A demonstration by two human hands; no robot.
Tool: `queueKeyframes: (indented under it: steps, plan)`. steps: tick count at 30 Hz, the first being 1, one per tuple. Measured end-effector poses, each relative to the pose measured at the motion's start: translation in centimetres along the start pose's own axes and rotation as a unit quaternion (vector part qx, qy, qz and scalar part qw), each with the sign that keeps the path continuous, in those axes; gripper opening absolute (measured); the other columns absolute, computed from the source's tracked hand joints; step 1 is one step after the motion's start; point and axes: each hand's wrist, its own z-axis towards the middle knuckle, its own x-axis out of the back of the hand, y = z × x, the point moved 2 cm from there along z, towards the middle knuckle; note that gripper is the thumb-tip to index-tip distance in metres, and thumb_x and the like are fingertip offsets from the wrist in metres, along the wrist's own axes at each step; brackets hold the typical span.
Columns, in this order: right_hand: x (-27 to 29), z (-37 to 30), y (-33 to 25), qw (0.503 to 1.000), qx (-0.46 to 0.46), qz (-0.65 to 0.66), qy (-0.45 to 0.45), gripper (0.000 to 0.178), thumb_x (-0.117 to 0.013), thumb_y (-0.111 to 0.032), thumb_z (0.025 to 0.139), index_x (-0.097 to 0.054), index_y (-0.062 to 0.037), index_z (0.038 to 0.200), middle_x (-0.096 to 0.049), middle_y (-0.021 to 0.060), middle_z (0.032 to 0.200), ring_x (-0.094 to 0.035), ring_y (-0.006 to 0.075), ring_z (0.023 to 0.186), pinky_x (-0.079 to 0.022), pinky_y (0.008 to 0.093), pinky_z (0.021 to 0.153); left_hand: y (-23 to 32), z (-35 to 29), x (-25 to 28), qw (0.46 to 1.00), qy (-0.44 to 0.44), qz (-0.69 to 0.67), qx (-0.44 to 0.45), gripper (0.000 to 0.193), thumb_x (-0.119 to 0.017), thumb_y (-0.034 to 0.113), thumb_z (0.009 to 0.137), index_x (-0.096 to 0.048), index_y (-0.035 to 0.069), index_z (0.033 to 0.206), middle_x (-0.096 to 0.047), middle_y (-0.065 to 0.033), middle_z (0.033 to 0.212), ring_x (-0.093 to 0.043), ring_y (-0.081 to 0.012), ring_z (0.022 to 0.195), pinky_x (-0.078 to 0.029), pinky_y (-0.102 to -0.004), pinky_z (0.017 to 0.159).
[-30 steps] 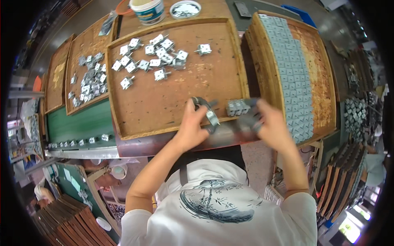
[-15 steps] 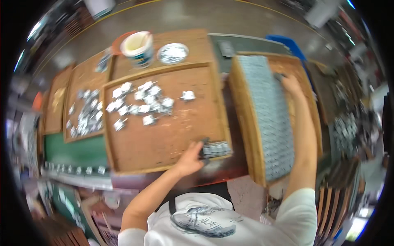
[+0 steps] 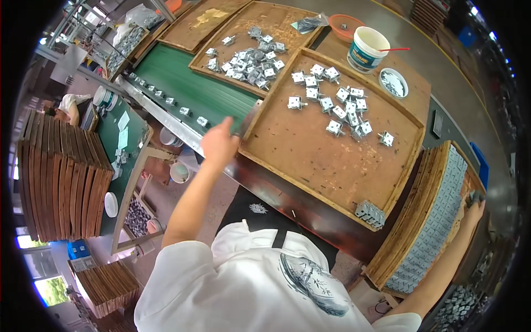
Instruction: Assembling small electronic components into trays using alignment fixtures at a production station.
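My left hand (image 3: pixel 219 146) is stretched out over the near edge of the green conveyor belt (image 3: pixel 204 98), beside the left corner of a wooden tray (image 3: pixel 326 166). Its fingers reach forward and hold nothing I can see. A silvery metal part (image 3: pixel 202 121) on the belt is closest to it; several more line the belt's edge. Loose metal parts (image 3: pixel 339 112) lie scattered in the tray, and a tight row of parts (image 3: pixel 369 214) sits in its near right corner. At far right, my right hand (image 3: pixel 473 210) is closed around something dark grey, beside a stacked wooden tray packed with metal parts (image 3: pixel 434 218).
Behind the tray stand a white bucket (image 3: pixel 365 50) with a red stick, a bowl of small pieces (image 3: pixel 393 83) and an orange basin (image 3: pixel 343 27). Another parts tray (image 3: pixel 243 33) lies across the belt. Wooden boards (image 3: pixel 61 177) are stacked at left, near another person (image 3: pixel 72 108).
My left hand has left the row of parts in the tray corner and moved left to the belt. My right hand stays by the packed tray. The view has turned left.
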Motion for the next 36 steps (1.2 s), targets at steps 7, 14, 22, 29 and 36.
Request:
queueKeyframes:
  steps: [7, 14, 22, 29, 36]
  plan:
    - [-4.2, -14.6, -5.8, 0.946, -0.026, 0.263, -0.188, 0.036, -0.055, -0.01, 0.099, -0.055, -0.0014, 0.134, -0.064, 0.0116, 0.12, -0.065, 0.022, 0.1, -0.056, 0.0379, 0.089, -8.5, 3.8, -6.3, 0.991, -0.1, -0.072, 0.057, 0.043, -0.059, 0.021, 0.08, -0.061, 0.003, 0.12, -0.07, -0.0245, 0.102, -0.067, -0.0377, 0.1, -0.052, -0.0444, 0.085]
    - [-12.3, -33.4, -4.6, 0.954, -0.014, 0.155, -0.255, 0.039, -0.069, -0.008, 0.091, -0.059, -0.0014, 0.128, -0.067, 0.0058, 0.108, -0.064, 0.0134, 0.091, -0.055, 0.0268, 0.071, -0.7, -0.7, -2.4, 0.618, -0.194, -0.753, 0.113, 0.032, -0.067, -0.001, 0.086, -0.065, 0.0, 0.118, -0.068, -0.0053, 0.108, -0.065, -0.0147, 0.094, -0.052, -0.0273, 0.085]
    - [-17.7, -46.6, -12.6, 0.86, 0.26, -0.115, -0.423, 0.029, -0.073, -0.007, 0.086, -0.061, 0.0004, 0.111, -0.068, 0.0077, 0.092, -0.065, 0.0157, 0.077, -0.054, 0.0299, 0.068, 7.6, -8.3, 1.2, 0.582, -0.343, -0.734, -0.074, 0.038, -0.07, -0.004, 0.084, -0.065, 0.0, 0.121, -0.062, -0.0018, 0.114, -0.06, -0.0134, 0.106, -0.048, -0.0273, 0.093]
    - [-17.3, -47.1, -13.6, 0.839, 0.38, -0.135, -0.365, 0.029, -0.078, -0.006, 0.071, -0.061, 0.0015, 0.093, -0.059, 0.0146, 0.085, -0.06, 0.0341, 0.071, -0.05, 0.0388, 0.059, 9.7, -10.4, 2.3, 0.606, -0.402, -0.673, -0.135, 0.039, -0.063, -0.01, 0.087, -0.061, -0.002, 0.124, -0.059, -0.0043, 0.118, -0.059, -0.0158, 0.11, -0.049, -0.0289, 0.094]
    - [-18.0, -47.3, -10.0, 0.824, 0.449, -0.182, -0.294, 0.024, -0.073, 0.0, 0.068, -0.059, 0.0025, 0.087, -0.058, 0.0167, 0.087, -0.06, 0.0364, 0.072, -0.05, 0.0424, 0.062, 12.2, -13.5, 0.8, 0.694, -0.332, -0.617, -0.166, 0.044, -0.055, -0.014, 0.087, -0.058, -0.001, 0.129, -0.055, -0.0087, 0.118, -0.058, -0.0186, 0.11, -0.048, -0.0285, 0.095]
